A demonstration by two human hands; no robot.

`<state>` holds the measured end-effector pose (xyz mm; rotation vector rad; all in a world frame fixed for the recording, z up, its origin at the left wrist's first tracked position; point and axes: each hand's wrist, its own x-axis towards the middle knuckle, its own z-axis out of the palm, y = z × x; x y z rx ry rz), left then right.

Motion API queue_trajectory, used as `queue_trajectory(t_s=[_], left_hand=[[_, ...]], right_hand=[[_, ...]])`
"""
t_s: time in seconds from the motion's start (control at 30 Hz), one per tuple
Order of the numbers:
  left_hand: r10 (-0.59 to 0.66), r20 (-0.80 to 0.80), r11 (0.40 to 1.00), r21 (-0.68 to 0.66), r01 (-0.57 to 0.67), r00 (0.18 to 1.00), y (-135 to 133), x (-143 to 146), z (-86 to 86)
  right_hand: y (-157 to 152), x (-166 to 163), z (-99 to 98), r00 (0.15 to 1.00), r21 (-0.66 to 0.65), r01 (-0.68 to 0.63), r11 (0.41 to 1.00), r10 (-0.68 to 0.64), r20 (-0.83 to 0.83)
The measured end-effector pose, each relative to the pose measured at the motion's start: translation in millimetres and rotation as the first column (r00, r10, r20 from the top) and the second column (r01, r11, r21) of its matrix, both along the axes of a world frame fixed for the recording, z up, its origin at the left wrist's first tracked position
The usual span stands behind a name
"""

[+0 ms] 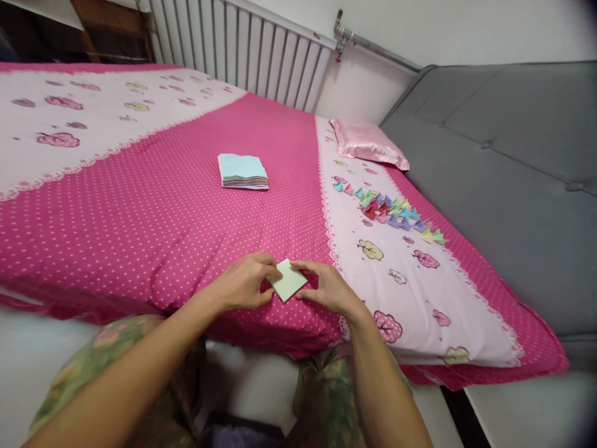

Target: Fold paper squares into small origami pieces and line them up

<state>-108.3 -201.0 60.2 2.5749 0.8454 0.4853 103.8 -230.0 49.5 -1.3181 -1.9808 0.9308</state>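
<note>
A small pale green square of paper [288, 283] lies cornerwise near the bed's front edge, between my two hands. My left hand [247, 281] has its fingers curled at the left corner, with fingertips on the paper. From the other side, my right hand [329, 287] holds the upper and right corners between thumb and fingers. Whether the paper is folded into layers I cannot tell. Farther back sits a stack of coloured paper squares [243, 171], light blue on top. To the right, several small folded paper pieces [389, 211] in many colours stand in rows.
The bed has a pink dotted sheet [186, 186] with white printed bands. A shiny pink pillow [368, 146] lies at the back right, beside a grey padded headboard [504, 137]. A white radiator [247, 46] and a pipe [382, 50] run along the wall.
</note>
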Motion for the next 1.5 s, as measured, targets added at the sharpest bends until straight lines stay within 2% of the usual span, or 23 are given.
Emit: queue_trajectory(t_s=[0.2, 0.5, 0.73, 0.87, 0.97, 1.17, 1.37, 1.5], left_hand=[[0.02, 0.002, 0.999, -0.029, -0.02, 1.0, 1.5, -0.6, -1.5], [0.011, -0.025, 1.0, -0.022, -0.011, 1.0, 3.7, -0.7, -2.0], [0.037, -0.036, 0.999, -0.01, -0.037, 0.999, 6.3, 0.7, -3.2], [0.1, -0.048, 0.995, -0.011, -0.1, 0.994, 5.8, 3.5, -6.8], [0.201, -0.048, 0.98, 0.0, -0.201, 0.979, 4.5, 7.5, -9.5], [0.43, -0.06, 0.902, 0.014, -0.43, 0.901, 3.7, 14.3, -14.9], [0.5, -0.117, 0.866, 0.085, -0.493, 0.858, -0.1, 17.9, -16.3], [0.518, -0.126, 0.854, 0.14, -0.502, 0.846, -2.8, 20.0, -16.1]], right_hand=[[1.7, 2.6, -0.4, 0.999, -0.024, 0.036, 0.999, -0.036, -0.007], [3.1, 6.3, -3.4, 0.999, -0.081, 0.022, 0.996, -0.024, -0.028], [3.1, 6.0, -0.9, 0.999, -0.057, 0.035, 0.998, -0.034, 0.02], [3.4, 3.1, -1.1, 0.995, -0.022, 0.075, 0.997, -0.074, 0.061], [3.6, -1.2, -2.1, 0.981, 0.036, 0.133, 0.99, -0.137, 0.139], [3.7, -13.0, -6.5, 0.902, 0.147, 0.325, 0.934, -0.353, 0.248], [1.0, -22.7, -11.4, 0.815, 0.185, 0.434, 0.882, -0.471, 0.337], [0.3, -25.9, -15.1, 0.796, 0.202, 0.451, 0.869, -0.494, 0.351]])
